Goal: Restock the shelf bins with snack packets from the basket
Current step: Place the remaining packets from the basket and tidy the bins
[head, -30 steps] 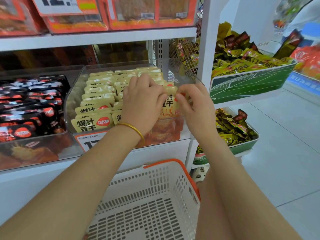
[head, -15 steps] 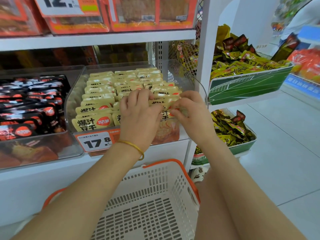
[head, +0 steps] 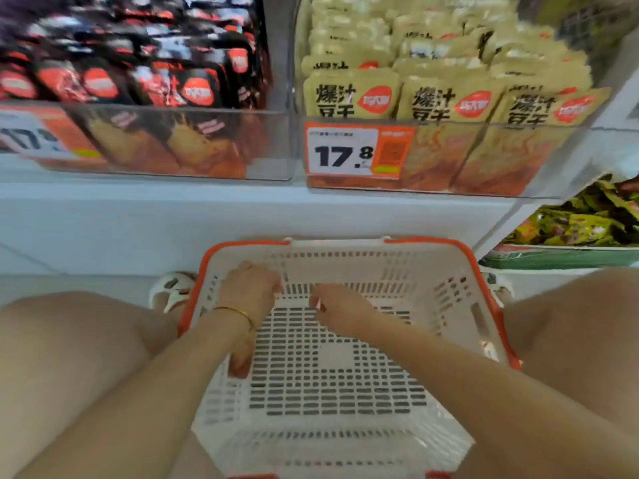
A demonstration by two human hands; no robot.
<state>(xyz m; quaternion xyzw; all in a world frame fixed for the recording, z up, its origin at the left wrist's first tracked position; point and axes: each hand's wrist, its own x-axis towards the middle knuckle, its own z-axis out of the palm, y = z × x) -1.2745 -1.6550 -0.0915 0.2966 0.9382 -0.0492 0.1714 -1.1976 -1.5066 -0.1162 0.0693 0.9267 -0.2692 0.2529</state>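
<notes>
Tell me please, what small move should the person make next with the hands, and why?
Probably lift the basket away. Both the left hand and the right hand reach into it, yet no packets show on its bare slotted floor, while the beige packets already fill their clear bin.

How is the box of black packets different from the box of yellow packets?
The clear plastic bin of black and red snack packets sits on the left; the clear plastic bin of pale yellow snack packets sits on the right. The yellow bin's white and orange price tag reads 17.8 in full, while the black bin's tag is cut off by the picture edge. Both bins are see-through, look well filled and stand side by side on the same white shelf.
</notes>
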